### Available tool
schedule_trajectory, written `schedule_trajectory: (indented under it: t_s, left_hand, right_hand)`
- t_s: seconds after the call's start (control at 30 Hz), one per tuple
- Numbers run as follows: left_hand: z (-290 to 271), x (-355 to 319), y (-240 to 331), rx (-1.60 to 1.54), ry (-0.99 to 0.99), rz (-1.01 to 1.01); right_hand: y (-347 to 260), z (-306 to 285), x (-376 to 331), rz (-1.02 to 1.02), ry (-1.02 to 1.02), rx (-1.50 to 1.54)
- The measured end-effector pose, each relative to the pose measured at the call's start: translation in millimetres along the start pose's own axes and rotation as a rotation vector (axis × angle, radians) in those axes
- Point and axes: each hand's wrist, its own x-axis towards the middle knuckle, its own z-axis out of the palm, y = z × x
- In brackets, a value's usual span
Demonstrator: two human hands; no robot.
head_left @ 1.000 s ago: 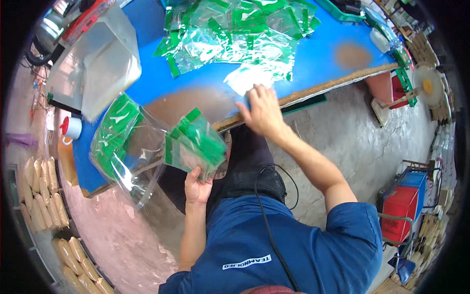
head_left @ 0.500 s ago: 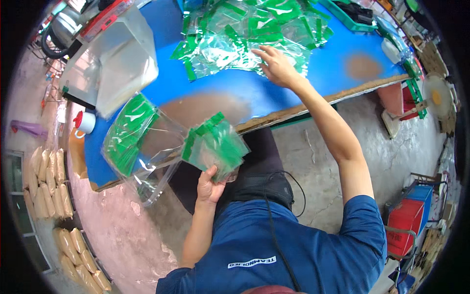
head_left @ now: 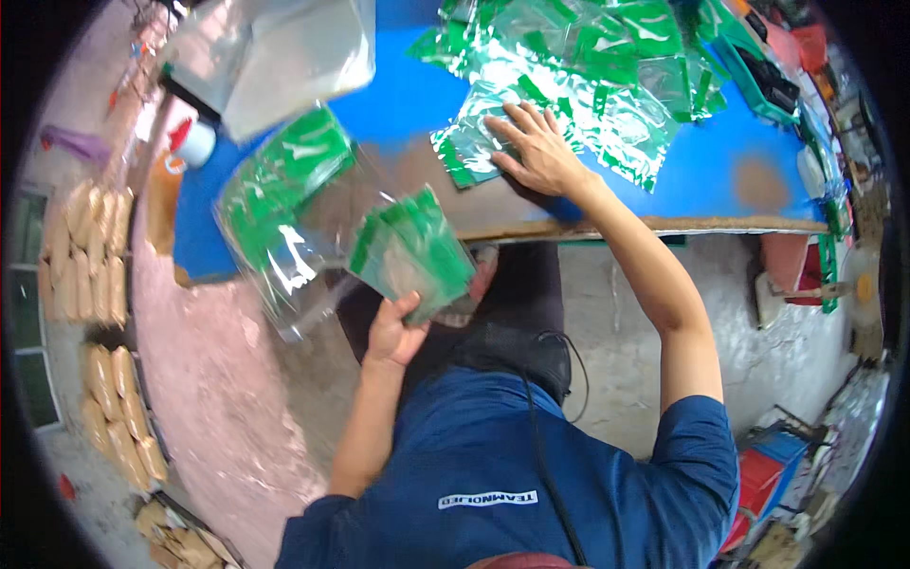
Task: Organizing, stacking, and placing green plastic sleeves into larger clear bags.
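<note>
Clear plastic bags with green bands (head_left: pixel 417 237) form a small stack in my left hand (head_left: pixel 396 332), thumb on top and fingers underneath, just off the table's near edge. Out on the tabletop my right hand (head_left: pixel 542 156) lies with fingers spread over the near side of a loose, shiny pile of similar bags (head_left: pixel 607 114). Nothing is gripped in it. Left of the held stack, a larger clear plastic bag with green-banded bags in it or under it (head_left: pixel 289 185) overhangs the table edge; I cannot tell which.
A translucent plastic bin (head_left: pixel 303 66) stands at the far left, near a white mug (head_left: pixel 196 144). The blue table (head_left: pixel 749 142) has worn brown patches and a rough near edge. A teal tray (head_left: pixel 754 81) holds dark items at the far right. Filled brown packs (head_left: pixel 90 251) are stacked on the left.
My right hand has come down flatter on the near left part of the pile, its fingers spread. My left hand still holds the stack. The whole view has shifted and turned slightly.
</note>
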Motion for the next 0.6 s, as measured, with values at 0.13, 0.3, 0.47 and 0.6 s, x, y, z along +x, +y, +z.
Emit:
schedule_trajectory:
  t_s: [0.13, 0.3, 0.47, 0.6]
  left_hand:
    - [-9.1, 2.5, 10.8, -0.099, -0.056, -0.045]
    - [0.9, 8.5, -2.2, -0.091, -0.055, -0.034]
    - [10.0, 9.6, -14.4, 0.042, 0.035, 0.005]
    - [-8.6, 5.4, -15.2, -0.040, -0.043, -0.044]
  right_hand:
    - [-32.8, -22.7, -29.7, -0.041, -0.120, -0.032]
    - [-82.5, -32.9, -61.3, -0.217, -0.240, 0.378]
    - [-83.5, -52.7, -43.6, 0.183, -0.222, 0.665]
    - [-41.2, -15.1, -20.6, -0.054, 0.053, -0.093]
